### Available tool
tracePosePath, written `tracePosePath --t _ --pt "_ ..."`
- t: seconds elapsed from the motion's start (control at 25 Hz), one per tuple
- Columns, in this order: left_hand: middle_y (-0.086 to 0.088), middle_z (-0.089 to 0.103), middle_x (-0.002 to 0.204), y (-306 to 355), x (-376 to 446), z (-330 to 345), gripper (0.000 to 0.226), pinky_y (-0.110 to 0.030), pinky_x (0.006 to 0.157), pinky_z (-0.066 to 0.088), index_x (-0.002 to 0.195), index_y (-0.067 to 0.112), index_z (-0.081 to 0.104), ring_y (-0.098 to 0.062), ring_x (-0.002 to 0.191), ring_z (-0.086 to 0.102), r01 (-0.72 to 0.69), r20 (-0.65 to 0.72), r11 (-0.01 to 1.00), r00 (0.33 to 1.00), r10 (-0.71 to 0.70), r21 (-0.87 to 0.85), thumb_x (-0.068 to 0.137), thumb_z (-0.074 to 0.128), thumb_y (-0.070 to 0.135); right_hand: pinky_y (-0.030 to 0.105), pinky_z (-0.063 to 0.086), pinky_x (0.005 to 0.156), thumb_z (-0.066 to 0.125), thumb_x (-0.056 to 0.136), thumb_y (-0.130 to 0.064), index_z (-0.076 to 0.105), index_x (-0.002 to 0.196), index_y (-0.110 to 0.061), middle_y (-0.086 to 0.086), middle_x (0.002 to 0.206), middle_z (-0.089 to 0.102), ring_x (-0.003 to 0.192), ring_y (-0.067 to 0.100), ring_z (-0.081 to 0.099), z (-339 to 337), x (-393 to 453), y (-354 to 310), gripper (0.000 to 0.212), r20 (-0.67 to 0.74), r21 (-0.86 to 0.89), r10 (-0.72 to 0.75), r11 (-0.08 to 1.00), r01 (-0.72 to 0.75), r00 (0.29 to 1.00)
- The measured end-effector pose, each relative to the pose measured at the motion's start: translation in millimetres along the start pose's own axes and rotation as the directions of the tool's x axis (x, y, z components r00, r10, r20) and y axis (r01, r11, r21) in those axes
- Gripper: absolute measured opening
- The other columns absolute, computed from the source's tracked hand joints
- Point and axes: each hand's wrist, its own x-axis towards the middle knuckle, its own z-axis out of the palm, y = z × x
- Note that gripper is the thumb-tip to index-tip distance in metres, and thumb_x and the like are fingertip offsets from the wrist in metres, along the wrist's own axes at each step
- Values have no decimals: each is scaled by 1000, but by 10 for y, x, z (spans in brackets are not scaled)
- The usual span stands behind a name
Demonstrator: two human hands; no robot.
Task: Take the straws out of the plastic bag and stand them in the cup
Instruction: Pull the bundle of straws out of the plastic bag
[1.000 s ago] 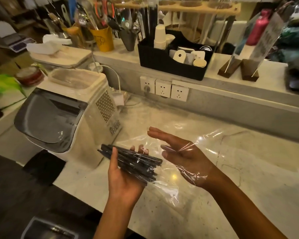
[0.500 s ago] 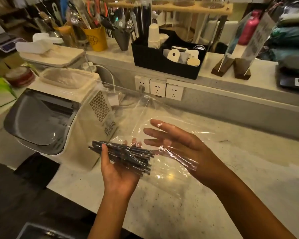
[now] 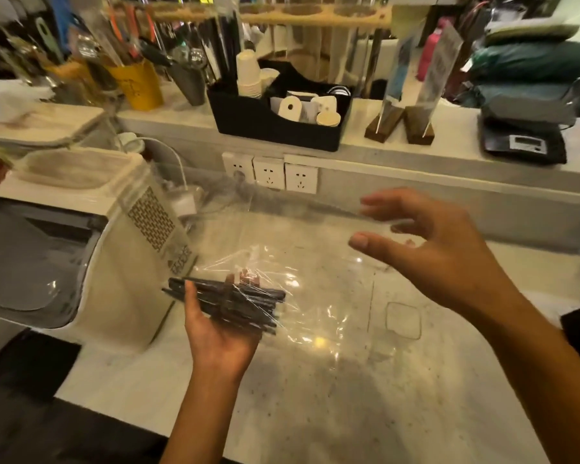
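**Straws bundled in left hand, bag loose — spill risk**

Left hand (image 3: 220, 333) grips the bundle of thin black straws (image 3: 228, 301) through the clear crinkly plastic bag (image 3: 315, 296), above the bench's front-left part, beside the white ice machine (image 3: 81, 249). Right hand (image 3: 432, 249) hovers apart, fingers spread wide, holding nothing; whether it touches the film is unclear. Likely failures: the slick film lets the bundle slide and scatter on the speckled white bench (image 3: 349, 396); straws snag in the bag. Target cup not identifiable.

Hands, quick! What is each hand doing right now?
Left hand: holds the bundle of black straws, still partly in the plastic bag.
Right hand: open, fingers spread, holding nothing.
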Motion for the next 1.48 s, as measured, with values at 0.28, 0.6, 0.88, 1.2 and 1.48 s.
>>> tracePosePath --t 0.28,0.6,0.88,1.2,1.48 --pt "-17 66 132 -70 27 -55 81 -52 97 53 126 7 63 -36 115 68 -9 14 997 1000 10 -79 71 76 65 6 50 76 65 92 -42 77 97 -27 -27 86 67 91 -4 65 87 6 -20 20 -66 -49 -213 976 210 975" --pt "-29 61 134 -91 178 -259 86 -51 107 41 136 -4 54 -40 122 60 -5 -117 961 993 -28 -278 98 22 66 8 51 72 65 91 -38 77 97 -28 -18 88 73 84 -7 65 363 150 -263 17 62 -74 -216 973 220 974" --pt "-21 68 129 -525 106 -279 55 -63 93 50 131 12 66 -46 112 67 160 -46 945 983 -180 -286 97 38 45 14 53 67 67 94 -37 77 98 -30 -16 87 74 78 -1 64 479 181 -382 13 167 -151 -242 952 267 956" --pt "-17 65 134 -565 275 -218 92 -58 104 46 132 5 62 -40 112 68 161 -19 951 985 -172 -263 84 40 80 11 54 73 60 91 -43 78 100 -27 -16 89 74 83 -3 66 237 62 -186 25 108 -139 -167 973 182 980" --pt "-11 73 102 -571 424 110 79 -51 91 56 115 14 68 -32 89 74 20 38 1000 999 -20 -18 65 76 75 7 52 76 61 90 -42 75 102 -26 -21 88 70 88 -5 67 -183 -92 48 25 -23 -47 -120 992 119 992"
